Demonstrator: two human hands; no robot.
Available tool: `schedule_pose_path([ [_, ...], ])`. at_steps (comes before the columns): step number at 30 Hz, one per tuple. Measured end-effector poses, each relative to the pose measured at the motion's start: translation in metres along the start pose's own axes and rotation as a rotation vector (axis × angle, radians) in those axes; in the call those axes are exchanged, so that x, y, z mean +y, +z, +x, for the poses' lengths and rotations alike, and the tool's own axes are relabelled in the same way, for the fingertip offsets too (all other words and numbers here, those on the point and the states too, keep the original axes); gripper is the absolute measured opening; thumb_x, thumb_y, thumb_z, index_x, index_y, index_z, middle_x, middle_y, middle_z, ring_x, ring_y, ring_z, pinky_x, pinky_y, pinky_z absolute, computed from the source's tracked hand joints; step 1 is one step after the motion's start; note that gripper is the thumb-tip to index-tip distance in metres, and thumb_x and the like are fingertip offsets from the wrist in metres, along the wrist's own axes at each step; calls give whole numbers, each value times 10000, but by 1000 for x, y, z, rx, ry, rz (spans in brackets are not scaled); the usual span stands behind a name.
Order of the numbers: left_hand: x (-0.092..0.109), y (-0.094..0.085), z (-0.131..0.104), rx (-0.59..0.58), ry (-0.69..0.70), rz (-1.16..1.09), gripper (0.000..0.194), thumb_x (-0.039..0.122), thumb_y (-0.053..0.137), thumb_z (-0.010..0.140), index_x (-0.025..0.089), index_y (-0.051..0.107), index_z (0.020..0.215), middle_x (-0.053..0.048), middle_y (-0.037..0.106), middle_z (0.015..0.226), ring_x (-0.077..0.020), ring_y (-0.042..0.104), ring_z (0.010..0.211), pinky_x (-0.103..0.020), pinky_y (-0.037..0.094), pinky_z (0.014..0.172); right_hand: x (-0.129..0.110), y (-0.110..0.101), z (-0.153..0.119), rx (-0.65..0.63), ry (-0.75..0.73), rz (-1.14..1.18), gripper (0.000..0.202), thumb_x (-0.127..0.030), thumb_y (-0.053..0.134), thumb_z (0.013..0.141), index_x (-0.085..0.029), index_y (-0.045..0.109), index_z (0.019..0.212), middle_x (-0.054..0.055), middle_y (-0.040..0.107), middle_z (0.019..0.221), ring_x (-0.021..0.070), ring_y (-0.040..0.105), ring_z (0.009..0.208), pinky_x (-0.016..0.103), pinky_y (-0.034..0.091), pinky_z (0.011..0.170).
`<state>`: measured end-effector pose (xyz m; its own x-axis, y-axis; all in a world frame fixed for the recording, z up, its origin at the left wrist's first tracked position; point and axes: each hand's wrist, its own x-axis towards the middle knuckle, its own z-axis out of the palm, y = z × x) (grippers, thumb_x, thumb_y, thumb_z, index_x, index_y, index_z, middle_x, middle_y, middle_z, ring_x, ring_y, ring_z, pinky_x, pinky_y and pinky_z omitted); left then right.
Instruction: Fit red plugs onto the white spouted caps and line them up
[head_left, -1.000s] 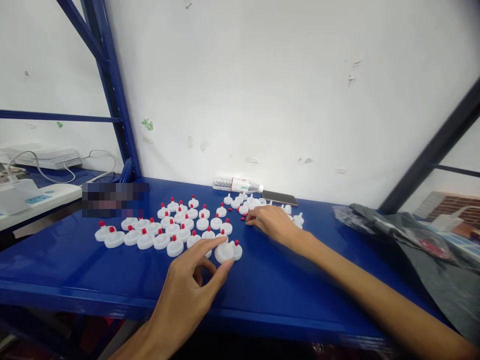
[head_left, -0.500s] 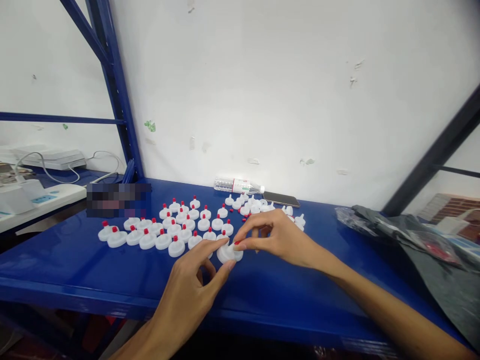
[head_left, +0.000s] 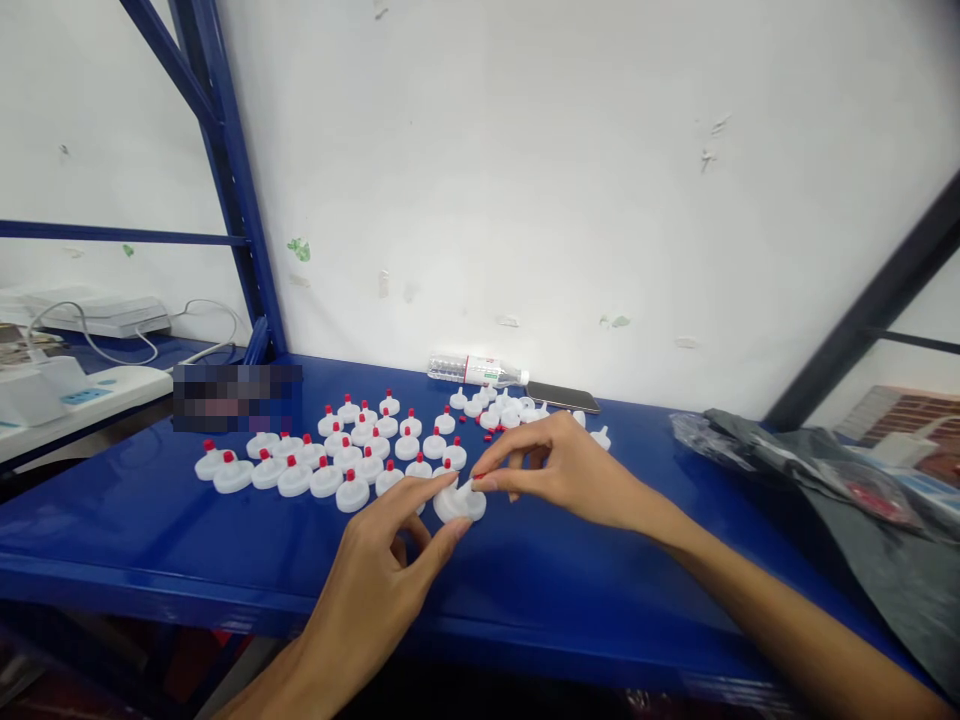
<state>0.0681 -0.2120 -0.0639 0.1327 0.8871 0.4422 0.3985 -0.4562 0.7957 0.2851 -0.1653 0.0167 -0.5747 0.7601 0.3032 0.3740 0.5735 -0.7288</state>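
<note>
Between the thumb and forefinger of my left hand [head_left: 382, 560] is a white plastic nozzle cap [head_left: 454, 508], its spout tilted toward the right. My right hand [head_left: 562, 470] pinches a small red tip cap [head_left: 478, 477] at the end of that spout. How far the red piece sits on the spout is hidden by my fingertips. Left of my hands stand several white nozzle caps with red tips [head_left: 352, 493]. Behind my right hand lie a pile of white nozzle caps without red tips [head_left: 507, 410] and some loose red tip caps [head_left: 488, 437].
A plastic water bottle [head_left: 480, 371] and a dark phone [head_left: 562, 398] lie along the wall on the blue table [head_left: 555, 620]. Grey plastic bags [head_left: 840, 500] cover the right side. A white power strip [head_left: 97, 400] is at the left, beside a blue metal post [head_left: 240, 200].
My right hand has shifted slightly up and right with the red tip cap, and more of the spout shows. My left hand stays on the nozzle cap almost unmoved.
</note>
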Motion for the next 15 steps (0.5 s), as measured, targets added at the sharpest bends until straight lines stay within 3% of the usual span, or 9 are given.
schedule_pose_path([
  [11, 0, -1, 1, -15, 72, 16, 314, 390, 701, 919, 293, 732, 1216, 13, 742, 945, -75, 579, 562, -192, 419, 476, 7, 10, 2, -104, 88, 133, 221, -383, 797, 850, -194, 824, 960, 20, 746, 708, 110, 654, 599, 199, 474, 557],
  [15, -3, 0, 2, -11, 35, 22, 353, 414, 717, 897, 267, 740, 1217, 23, 723, 766, -101, 587, 543, -204, 425, 477, 4, 11, 0, -92, 26, 54, 206, -364, 757, 895, -180, 800, 978, 11, 741, 727, 109, 673, 659, 193, 488, 603],
])
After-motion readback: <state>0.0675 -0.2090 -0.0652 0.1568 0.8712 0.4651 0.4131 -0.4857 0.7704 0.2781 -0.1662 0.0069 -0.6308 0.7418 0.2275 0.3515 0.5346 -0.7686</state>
